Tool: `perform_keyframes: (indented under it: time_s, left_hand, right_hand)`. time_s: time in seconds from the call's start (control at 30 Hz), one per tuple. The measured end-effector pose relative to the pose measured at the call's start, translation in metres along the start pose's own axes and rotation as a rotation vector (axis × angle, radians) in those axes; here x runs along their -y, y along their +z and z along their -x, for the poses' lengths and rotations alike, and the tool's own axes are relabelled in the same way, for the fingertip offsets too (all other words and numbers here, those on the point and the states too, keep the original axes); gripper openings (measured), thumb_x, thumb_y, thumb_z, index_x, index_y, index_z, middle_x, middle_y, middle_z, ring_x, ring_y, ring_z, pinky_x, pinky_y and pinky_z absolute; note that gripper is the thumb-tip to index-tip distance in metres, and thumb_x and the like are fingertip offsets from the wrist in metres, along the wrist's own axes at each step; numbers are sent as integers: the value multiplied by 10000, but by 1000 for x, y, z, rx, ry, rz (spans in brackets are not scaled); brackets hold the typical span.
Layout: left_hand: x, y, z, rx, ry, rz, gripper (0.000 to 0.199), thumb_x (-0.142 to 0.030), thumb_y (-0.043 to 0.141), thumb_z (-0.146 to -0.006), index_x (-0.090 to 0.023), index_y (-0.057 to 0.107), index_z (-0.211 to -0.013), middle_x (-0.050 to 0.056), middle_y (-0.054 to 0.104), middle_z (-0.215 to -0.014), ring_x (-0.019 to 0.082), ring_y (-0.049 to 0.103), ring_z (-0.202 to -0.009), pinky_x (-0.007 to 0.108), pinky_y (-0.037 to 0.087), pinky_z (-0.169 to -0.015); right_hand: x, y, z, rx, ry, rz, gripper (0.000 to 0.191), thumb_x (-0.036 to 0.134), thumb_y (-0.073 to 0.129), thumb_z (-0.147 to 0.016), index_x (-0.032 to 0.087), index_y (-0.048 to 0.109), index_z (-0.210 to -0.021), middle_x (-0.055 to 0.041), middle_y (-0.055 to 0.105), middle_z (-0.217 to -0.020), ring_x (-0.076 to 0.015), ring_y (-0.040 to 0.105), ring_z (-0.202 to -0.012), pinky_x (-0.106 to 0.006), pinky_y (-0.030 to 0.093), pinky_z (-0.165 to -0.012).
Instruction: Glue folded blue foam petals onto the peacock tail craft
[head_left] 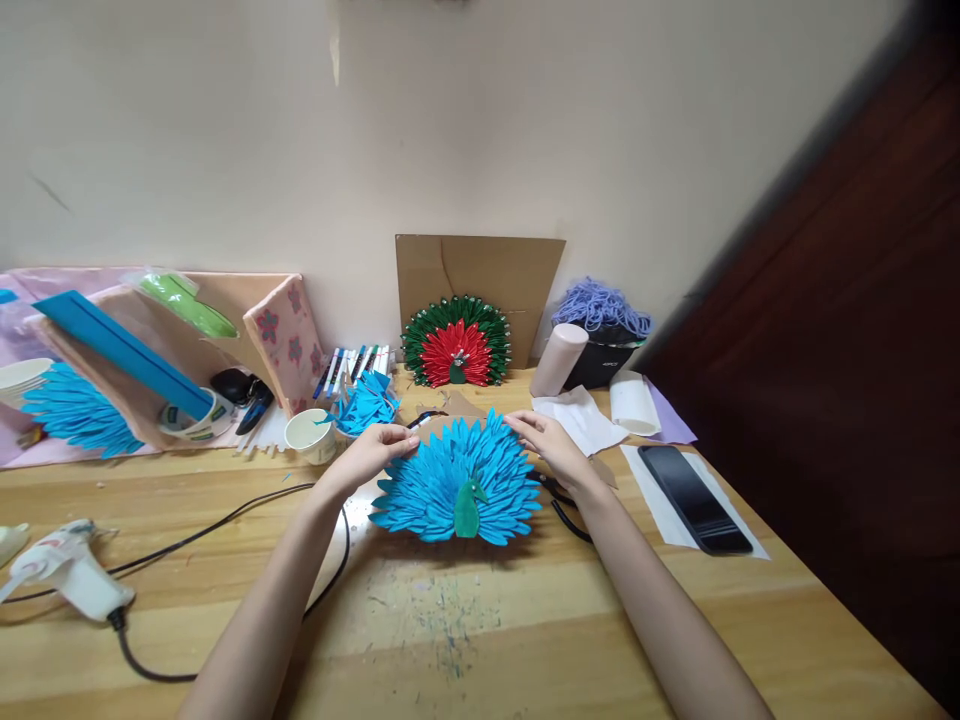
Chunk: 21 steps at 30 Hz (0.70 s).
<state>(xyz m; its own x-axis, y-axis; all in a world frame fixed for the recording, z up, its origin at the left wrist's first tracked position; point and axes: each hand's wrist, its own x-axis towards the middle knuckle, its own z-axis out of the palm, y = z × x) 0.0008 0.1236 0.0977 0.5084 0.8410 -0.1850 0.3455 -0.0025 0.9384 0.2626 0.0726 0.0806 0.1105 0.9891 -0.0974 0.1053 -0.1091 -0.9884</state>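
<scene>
A blue paper peacock (427,495) with a green body (466,510) is held tilted up over the wooden table, its layered feathers fanned out. My left hand (381,450) pinches its upper left edge, thumb toward the front. At the upper right edge, my right hand (547,445) grips it between thumb and fingers. Some brown cardboard (435,428) shows behind the top of the fan. Farther back, a red and green peacock (457,345) leans on a cardboard sheet (480,262) against the wall.
A white glue gun (79,575) lies at left, its black cord crossing the table. Paper cups (310,437), blue paper pieces (371,400) and markers (352,362) stand behind. At right are a phone (694,498), a white roll (634,402) and purple yarn (600,305).
</scene>
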Motion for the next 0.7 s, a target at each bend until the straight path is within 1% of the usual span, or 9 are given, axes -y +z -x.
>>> perform_keyframes:
  time_s: [0.13, 0.27, 0.4, 0.53, 0.7]
  left_hand:
    - [-6, 9, 0, 67, 28, -5, 324, -451, 575, -670, -151, 545, -552, -21, 445, -529, 93, 348, -500, 223, 240, -488]
    - [-10, 17, -1, 70, 47, 12, 342, -470, 586, -640, -159, 517, -517, -22, 441, -522, 100, 362, -515, 227, 258, -505]
    - [-8, 23, -3, 2, 20, 5, 358, -496, 598, -601, -154, 529, -518, -22, 449, -505, 101, 366, -504, 222, 256, -493]
    - [-3, 27, -6, -84, -13, 15, 365, -486, 613, -581, -121, 598, -588, -2, 514, -532, 105, 407, -513, 220, 282, -503]
    - [4, 27, -9, -135, 12, -15, 373, -477, 598, -620, -109, 644, -650, 6, 537, -546, 106, 411, -503, 217, 279, -488]
  right_hand:
    - [-3, 4, -1, -45, -52, 25, 315, 455, 635, -658, 154, 637, -750, -12, 612, -694, -136, 521, -641, -243, 377, -581]
    - [-4, 4, -1, -55, -74, 2, 298, 438, 659, -630, 165, 625, -742, -5, 611, -684, -138, 523, -635, -250, 383, -587]
    - [-3, 3, 0, -72, -64, 6, 306, 456, 652, -628, 165, 609, -712, 4, 590, -645, -133, 506, -597, -247, 368, -548]
    - [-3, 3, 0, -104, -77, 2, 297, 452, 647, -633, 168, 596, -704, 7, 574, -641, -130, 496, -599, -240, 364, -536]
    - [-6, 4, -1, -106, -94, 16, 293, 452, 642, -644, 172, 598, -722, 0, 578, -661, -136, 508, -627, -234, 383, -550]
